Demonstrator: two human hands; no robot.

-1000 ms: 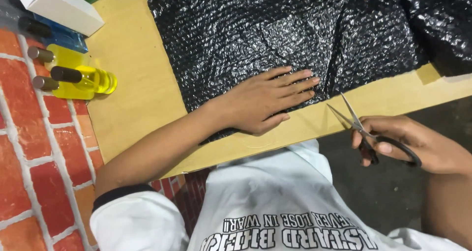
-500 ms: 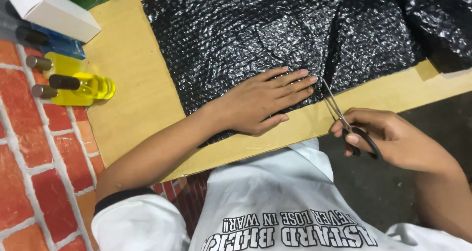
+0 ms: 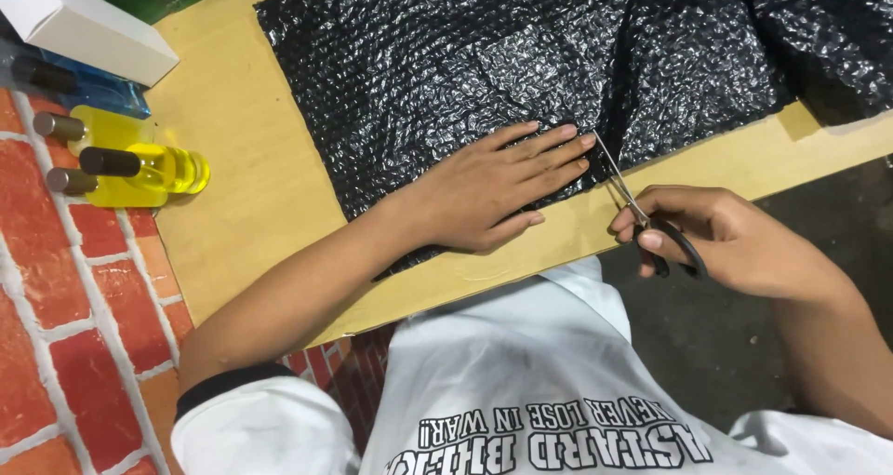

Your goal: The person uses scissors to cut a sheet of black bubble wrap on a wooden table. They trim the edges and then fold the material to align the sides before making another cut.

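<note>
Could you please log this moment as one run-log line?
left hand: flat on black bubble wrap | right hand: holds scissors, blades at wrap's near edge | surface: tan board

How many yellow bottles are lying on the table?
2 clearly: one yellow bottle with a dark cap at the left table edge, another just above it. A third cap below may belong to a hidden one.

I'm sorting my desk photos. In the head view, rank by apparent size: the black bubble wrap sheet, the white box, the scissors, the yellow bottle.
1. Black bubble wrap sheet, by far.
2. White box, partly cut off by the frame.
3. Yellow bottle and scissors: look alike, and the right hand hides part of the scissors, so unranked.
</note>
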